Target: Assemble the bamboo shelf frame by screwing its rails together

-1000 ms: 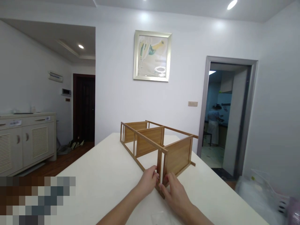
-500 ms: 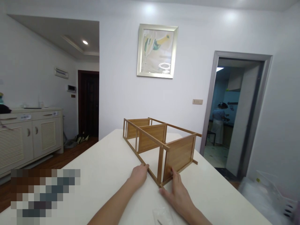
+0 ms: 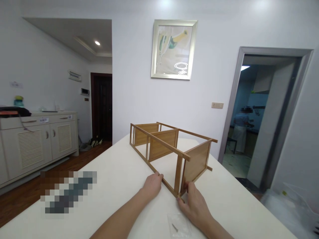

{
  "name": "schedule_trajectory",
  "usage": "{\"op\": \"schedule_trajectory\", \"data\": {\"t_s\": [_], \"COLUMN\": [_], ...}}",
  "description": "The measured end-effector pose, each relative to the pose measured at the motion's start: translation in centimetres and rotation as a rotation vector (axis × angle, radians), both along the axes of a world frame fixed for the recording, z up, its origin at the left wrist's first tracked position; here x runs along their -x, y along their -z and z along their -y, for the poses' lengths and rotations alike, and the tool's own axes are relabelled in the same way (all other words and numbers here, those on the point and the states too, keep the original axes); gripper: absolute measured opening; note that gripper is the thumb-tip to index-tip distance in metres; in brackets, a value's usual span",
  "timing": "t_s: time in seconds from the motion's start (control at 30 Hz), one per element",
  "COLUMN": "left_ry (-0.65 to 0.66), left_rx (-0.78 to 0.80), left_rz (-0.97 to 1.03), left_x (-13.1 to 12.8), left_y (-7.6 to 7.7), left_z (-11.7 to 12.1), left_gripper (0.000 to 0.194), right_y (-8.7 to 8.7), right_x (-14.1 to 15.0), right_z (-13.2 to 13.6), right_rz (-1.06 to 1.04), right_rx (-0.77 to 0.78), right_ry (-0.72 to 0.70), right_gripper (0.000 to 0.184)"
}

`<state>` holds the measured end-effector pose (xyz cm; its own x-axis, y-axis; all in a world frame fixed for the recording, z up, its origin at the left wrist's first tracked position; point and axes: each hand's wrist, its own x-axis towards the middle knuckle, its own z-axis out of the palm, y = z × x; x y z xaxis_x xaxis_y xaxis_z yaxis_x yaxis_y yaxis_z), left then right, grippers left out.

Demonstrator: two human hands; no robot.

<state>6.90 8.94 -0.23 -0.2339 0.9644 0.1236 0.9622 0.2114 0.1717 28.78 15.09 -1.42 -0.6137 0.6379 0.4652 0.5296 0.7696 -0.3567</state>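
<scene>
A wooden shelf rack (image 3: 163,146) with several slatted frames and boards lies on its side on the white table (image 3: 107,169). My left hand (image 3: 153,186) is closed on the rack's lower side rail, fingertips over the wood. At the near corner, my right hand (image 3: 196,205) grips the end of that rail, thumb against its tip and fingers by the end board; part of the fingers is hidden behind the hand. Just below the right hand lies a small clear plastic bag (image 3: 180,220) with a thin metal piece, perhaps a screw (image 3: 175,228), in or on it.
A pixelated patch (image 3: 67,192) covers something at the table's left. Beyond stand a white cabinet (image 3: 59,139) and a dark door (image 3: 102,106). To the right, a doorway (image 3: 240,99) shows a person (image 3: 240,129) in another room. Clear plastic wrapping (image 3: 281,205) sits at the lower right.
The view has swung a little left, so most things appear further right. My right hand's thumb and fingers have drawn in around the rack's near corner. The left hand keeps its hold.
</scene>
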Motion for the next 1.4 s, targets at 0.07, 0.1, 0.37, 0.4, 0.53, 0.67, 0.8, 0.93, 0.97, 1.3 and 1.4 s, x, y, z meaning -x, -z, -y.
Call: {"op": "schedule_trajectory", "data": {"t_s": [0.07,0.1,0.37,0.4,0.53,0.67,0.8,0.93,0.97,1.3,1.4], "left_ry": [0.001,0.002,0.018,0.021,0.021,0.012,0.006,-0.018,-0.025,-0.098,-0.113], "left_rx": [0.003,0.004,-0.013,-0.017,-0.034,-0.039,-0.044,-0.043,-0.042,-0.029,-0.037], "left_rz": [0.004,0.007,0.003,0.001,0.0,0.004,0.008,0.014,0.014,-0.005,-0.015], "left_x": [-0.1,-0.1,-0.4,-0.4,-0.4,-0.4,-0.2,-0.1,0.0,0.1,-0.1], "left_y": [0.1,0.1,0.4,0.5,0.7,0.9,1.2,1.6,1.6,1.4,1.0], "left_z": [0.4,0.6,1.6,1.6,2.0,2.1,2.1,2.0,2.0,2.4,2.6], "left_gripper": [0.047,0.047,0.052,0.053,0.053,0.055,0.056,0.054,0.053,0.042,0.038], "right_y": [-0.3,-0.5,-1.7,-1.7,-1.6,-1.4,-1.3,-1.4,-1.4,-1.6,-1.7], "right_x": [0.0,-0.1,-0.3,-0.3,-0.3,-0.2,-0.2,-0.2,-0.3,-0.5,-0.5], "right_z": [0.4,0.6,1.2,1.2,1.1,0.9,0.8,0.9,0.9,1.0,1.1], "right_rz": [0.066,0.093,0.153,0.149,0.131,0.107,0.103,0.098,0.097,0.155,0.15], "right_rx": [-0.047,-0.067,-0.009,0.01,0.089,0.128,0.16,0.172,0.172,0.17,0.174], "right_ry": [-0.003,-0.01,-0.083,-0.084,-0.083,-0.071,-0.056,-0.053,-0.058,-0.15,-0.191], "right_gripper": [0.018,0.011,0.012,0.012,0.011,0.009,0.009,0.009,0.008,0.009,0.009]}}
